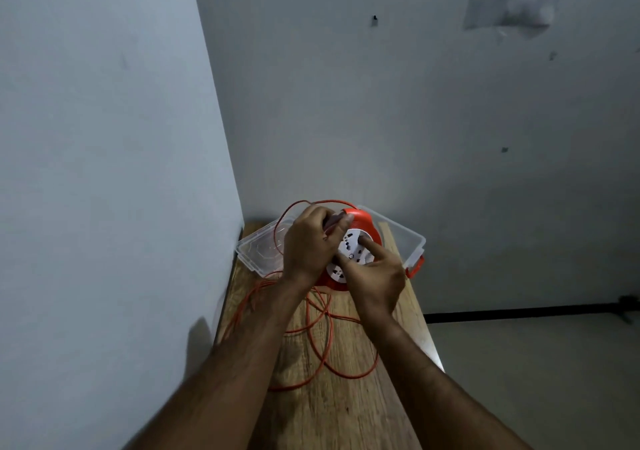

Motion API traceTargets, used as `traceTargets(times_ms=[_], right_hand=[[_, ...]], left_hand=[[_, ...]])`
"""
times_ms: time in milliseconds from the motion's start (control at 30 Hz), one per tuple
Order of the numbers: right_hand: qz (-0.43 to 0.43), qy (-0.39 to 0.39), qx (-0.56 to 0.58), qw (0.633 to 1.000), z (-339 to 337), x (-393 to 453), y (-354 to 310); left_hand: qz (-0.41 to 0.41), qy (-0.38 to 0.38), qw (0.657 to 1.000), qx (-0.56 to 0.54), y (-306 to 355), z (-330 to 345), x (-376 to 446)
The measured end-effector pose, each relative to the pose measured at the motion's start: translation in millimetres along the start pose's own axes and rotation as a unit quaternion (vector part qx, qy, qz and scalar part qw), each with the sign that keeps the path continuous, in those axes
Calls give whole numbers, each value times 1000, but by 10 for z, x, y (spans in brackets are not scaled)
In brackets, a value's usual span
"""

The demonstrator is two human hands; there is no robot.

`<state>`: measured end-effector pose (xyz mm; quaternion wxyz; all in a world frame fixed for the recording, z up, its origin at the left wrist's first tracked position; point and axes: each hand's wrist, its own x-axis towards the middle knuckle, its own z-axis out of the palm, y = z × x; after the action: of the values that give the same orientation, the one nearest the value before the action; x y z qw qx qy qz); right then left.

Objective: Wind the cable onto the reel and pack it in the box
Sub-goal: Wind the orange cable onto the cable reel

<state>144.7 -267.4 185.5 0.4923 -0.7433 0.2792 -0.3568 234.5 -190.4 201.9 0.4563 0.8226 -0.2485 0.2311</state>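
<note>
An orange cable reel (pixel 363 222) with a white socket face (pixel 350 248) is held above the far end of the wooden table (pixel 346 411). My left hand (pixel 308 241) grips the reel's top left edge. My right hand (pixel 374 276) presses on the socket face, one finger in a round dimple. Orange cable (pixel 323 342) lies in loose loops on the table, and one loop arcs up over my left hand. Behind the reel sits a clear plastic box (pixel 412 238) with an orange latch (pixel 415 266). Its clear lid (pixel 259 254) lies to the left.
The table stands in a corner, with a grey wall (pixel 104 172) close on the left and another behind. To the right, the floor (pixel 536 363) lies below the table edge, with a black bar (pixel 519 311) along the wall's base.
</note>
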Motion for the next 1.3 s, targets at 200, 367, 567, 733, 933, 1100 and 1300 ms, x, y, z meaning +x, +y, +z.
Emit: traceTargets(times_ms=[200, 367, 567, 733, 933, 1100, 1300], right_hand=[[454, 50, 432, 778, 204, 44, -189], [451, -11, 377, 809, 121, 67, -164], [-30, -2, 5, 1000, -159, -160, 39], [-451, -31, -298, 841, -247, -22, 295], [-372, -49, -314, 872, -191, 1, 223], [-345, -32, -284, 894, -133, 79, 148], [-283, -79, -199, 935, -102, 140, 133]], left_hand=[[20, -10, 999, 34, 43, 99, -81], [14, -5, 999, 31, 0, 43, -47], [-8, 9, 1000, -17, -11, -14, 8], [-3, -7, 1000, -10, 9, -39, 40], [-3, -17, 1000, -16, -17, 28, -3], [11, -31, 999, -6, 9, 38, -17], [15, -19, 1000, 16, 2, 7, -9]])
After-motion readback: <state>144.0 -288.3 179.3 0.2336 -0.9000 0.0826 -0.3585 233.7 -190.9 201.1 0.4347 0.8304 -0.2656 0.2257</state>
